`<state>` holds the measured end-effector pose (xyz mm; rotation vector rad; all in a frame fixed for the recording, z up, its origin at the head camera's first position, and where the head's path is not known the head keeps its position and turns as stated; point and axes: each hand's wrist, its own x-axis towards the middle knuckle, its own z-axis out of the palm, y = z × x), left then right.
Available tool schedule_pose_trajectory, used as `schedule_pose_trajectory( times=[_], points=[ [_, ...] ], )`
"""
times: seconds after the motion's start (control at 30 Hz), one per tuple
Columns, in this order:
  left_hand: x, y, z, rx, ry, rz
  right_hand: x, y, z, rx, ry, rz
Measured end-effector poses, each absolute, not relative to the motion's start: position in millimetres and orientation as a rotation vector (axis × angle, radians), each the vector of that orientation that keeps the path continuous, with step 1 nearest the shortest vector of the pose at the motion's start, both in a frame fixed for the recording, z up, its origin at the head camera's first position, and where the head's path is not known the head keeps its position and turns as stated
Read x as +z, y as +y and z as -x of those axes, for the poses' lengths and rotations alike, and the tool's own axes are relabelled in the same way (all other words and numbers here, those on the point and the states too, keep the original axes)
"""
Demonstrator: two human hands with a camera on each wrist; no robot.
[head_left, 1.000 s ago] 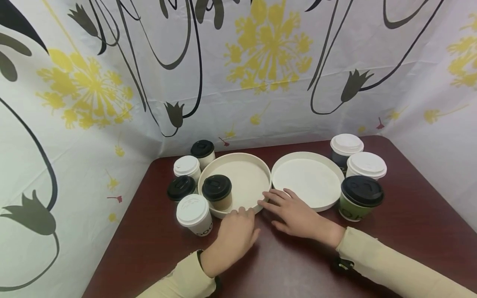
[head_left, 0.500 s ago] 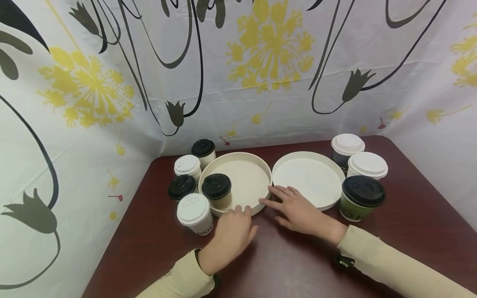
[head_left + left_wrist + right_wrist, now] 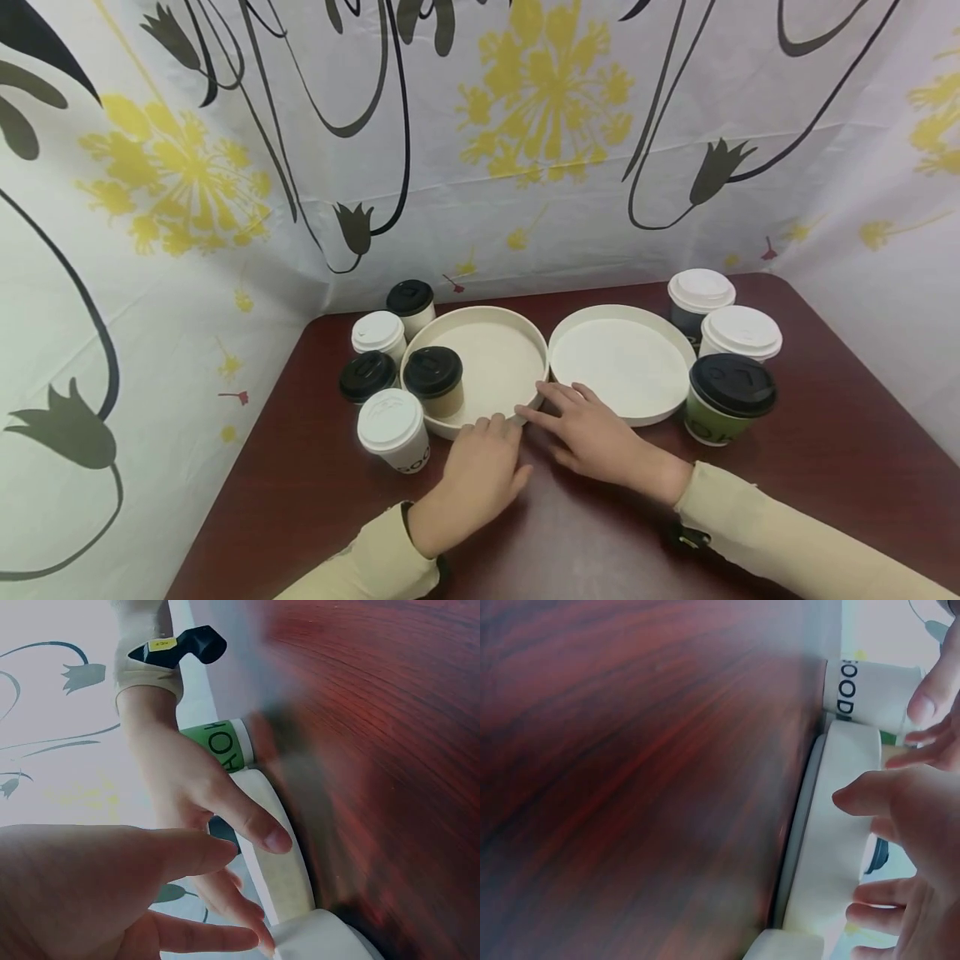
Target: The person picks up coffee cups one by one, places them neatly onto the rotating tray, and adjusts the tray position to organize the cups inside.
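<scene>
1. Table point(image 3: 585, 550): it looks smooth, so a tray should shift best by sliding flat, without lifting.
2. Left tray point(image 3: 502, 358): it lies flat at mid-table, side by side with the right tray point(image 3: 622, 362). The step looks like steadying or nudging the left tray; even pressure along its near rim should stop it twisting.
3. Left hand point(image 3: 476, 475): its fingers lie over that rim, thumb apart, gripping nothing.
4. Right hand point(image 3: 600, 433): its fingers spread loosely at the rim's near-right part, holding nothing.
5. White cup point(image 3: 392, 425): it stands close by the left tray's near-left side; a leftward push could bump it.
6. Tan cup point(image 3: 442, 402): it stands upright inside the left tray, towards the left; slow moves should prevent tipping.
7. Right index fingertip point(image 3: 521, 410): light contact is enough.
</scene>
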<state>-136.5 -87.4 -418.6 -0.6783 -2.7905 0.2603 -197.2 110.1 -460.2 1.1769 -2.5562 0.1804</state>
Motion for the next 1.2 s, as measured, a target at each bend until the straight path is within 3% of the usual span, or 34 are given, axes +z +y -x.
schedule_pose_trajectory(
  times=[1.2],
  points=[
    [-415,-93,136,0.311,-2.801,0.655,-452,110,202,0.23,-2.626,-1.135]
  ],
)
